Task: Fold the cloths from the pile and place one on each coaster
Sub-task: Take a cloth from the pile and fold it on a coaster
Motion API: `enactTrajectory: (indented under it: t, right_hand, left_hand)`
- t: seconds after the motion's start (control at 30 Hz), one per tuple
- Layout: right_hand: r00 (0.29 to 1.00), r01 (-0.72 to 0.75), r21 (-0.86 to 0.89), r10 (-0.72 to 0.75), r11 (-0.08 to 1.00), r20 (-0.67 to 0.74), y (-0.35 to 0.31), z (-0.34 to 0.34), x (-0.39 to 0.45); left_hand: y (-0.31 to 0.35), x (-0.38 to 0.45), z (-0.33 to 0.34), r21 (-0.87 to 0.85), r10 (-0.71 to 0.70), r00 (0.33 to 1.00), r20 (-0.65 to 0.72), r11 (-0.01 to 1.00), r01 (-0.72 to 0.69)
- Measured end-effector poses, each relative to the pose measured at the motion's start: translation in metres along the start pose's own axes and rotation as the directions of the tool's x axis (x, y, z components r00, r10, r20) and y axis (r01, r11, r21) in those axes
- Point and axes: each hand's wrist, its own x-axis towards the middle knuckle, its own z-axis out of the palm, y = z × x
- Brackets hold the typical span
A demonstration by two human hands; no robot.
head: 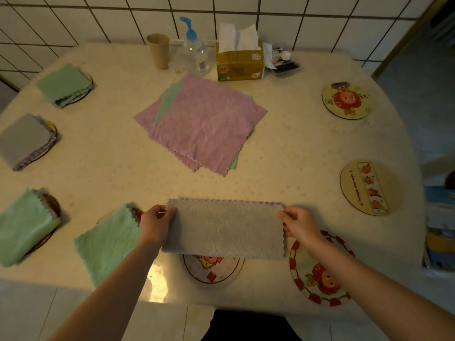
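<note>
A grey cloth (225, 228), folded in half into a long strip, is held up over the near table edge. My left hand (156, 223) pinches its left end and my right hand (299, 223) pinches its right end. Under it lies a bare round coaster (213, 271). The pile of pink and green cloths (200, 124) lies flat in the table's middle. Folded cloths cover several coasters on the left: green (64, 84), grey (24, 141), green (24, 227) and green (110, 242). Bare coasters lie on the right at far (346, 99), middle (369, 188) and near (320, 269).
At the back of the table stand a paper cup (158, 50), a clear pump bottle (190, 50), a tissue box (240, 60) and a small tray of odds (283, 62). A tiled wall runs behind. The round table edge (221, 303) is just before my body.
</note>
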Motion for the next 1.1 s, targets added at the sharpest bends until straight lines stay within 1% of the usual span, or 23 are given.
enactTrajectory:
  t: [0.17,0.27,0.4,0.53,0.57,0.6,0.63,0.67,0.7,0.73,0.77,0.83,0.87,0.9,0.93,0.97,1.1]
  right_hand:
    - [0.999,-0.007,-0.038,0.005,0.999,-0.033,-0.003,0.002,0.002]
    - [0.999,-0.015,-0.048,0.012,0.999,-0.05,-0.004,0.003,0.003]
    - [0.996,-0.034,-0.016,0.032,0.999,-0.083,-0.002,0.004,0.003]
    - [0.995,-0.034,0.003,0.034,0.999,-0.098,-0.004,0.001,0.001]
    - [0.994,-0.014,0.003,0.015,1.0,-0.104,-0.005,-0.001,-0.001]
    - [0.992,0.041,-0.043,-0.046,0.998,-0.117,-0.007,-0.004,-0.006]
    - [0.98,0.13,-0.149,-0.149,0.98,-0.129,-0.01,-0.007,-0.015]
    - [0.954,0.236,-0.287,-0.277,0.928,-0.111,-0.013,-0.008,-0.027]
    - [0.914,0.35,-0.411,-0.403,0.842,-0.047,-0.015,-0.008,-0.041]
    - [0.87,0.452,-0.495,-0.489,0.742,0.061,-0.016,-0.004,-0.055]
    - [0.825,0.541,-0.529,-0.534,0.654,0.183,-0.015,0.003,-0.07]
    - [0.735,0.673,-0.522,-0.549,0.523,0.397,-0.003,0.022,-0.09]
    - [0.677,0.728,-0.537,-0.57,0.426,0.466,0.004,0.033,-0.098]
    - [0.625,0.767,-0.546,-0.588,0.337,0.514,0.014,0.041,-0.098]
    - [0.601,0.779,-0.562,-0.588,0.279,0.541,0.021,0.048,-0.096]
    - [0.607,0.767,-0.59,-0.58,0.25,0.544,0.028,0.05,-0.093]
    - [0.668,0.702,-0.688,-0.506,0.184,0.546,0.049,0.046,-0.087]
  left_hand:
    - [0.002,0.005,0.004,0.099,0.008,1.0,-0.026,0.995,-0.005]
    - [0.003,0.004,0.004,0.119,0.012,1.0,-0.028,0.993,-0.008]
    - [0.002,0.0,0.003,0.096,0.042,0.999,-0.024,0.995,-0.039]
    - [0.01,-0.008,-0.001,-0.007,0.053,0.998,-0.019,0.999,-0.053]
    - [0.012,-0.013,-0.001,0.007,0.093,0.995,-0.04,0.996,-0.093]
    - [0.013,-0.02,-0.003,0.064,0.165,0.984,-0.071,0.985,-0.16]
    - [0.014,-0.028,-0.003,0.152,0.271,0.958,-0.088,0.955,-0.256]
    - [0.011,-0.04,-0.002,0.241,0.4,0.914,-0.067,0.895,-0.375]
    - [0.007,-0.053,0.0,0.306,0.525,0.851,0.002,0.81,-0.501]
    - [0.001,-0.067,0.005,0.343,0.618,0.78,0.101,0.714,-0.61]
    - [-0.006,-0.08,0.009,0.358,0.671,0.712,0.206,0.626,-0.693]
    - [-0.023,-0.1,0.021,0.366,0.711,0.588,0.386,0.468,-0.805]
    - [-0.033,-0.107,0.025,0.369,0.716,0.535,0.447,0.398,-0.84]
    - [-0.039,-0.11,0.03,0.381,0.707,0.503,0.496,0.343,-0.858]
    - [-0.045,-0.111,0.033,0.405,0.688,0.499,0.527,0.312,-0.859]
    - [-0.048,-0.11,0.036,0.435,0.666,0.514,0.54,0.301,-0.848]
    - [-0.076,-0.108,0.028,0.545,0.548,0.619,0.563,0.317,-0.776]
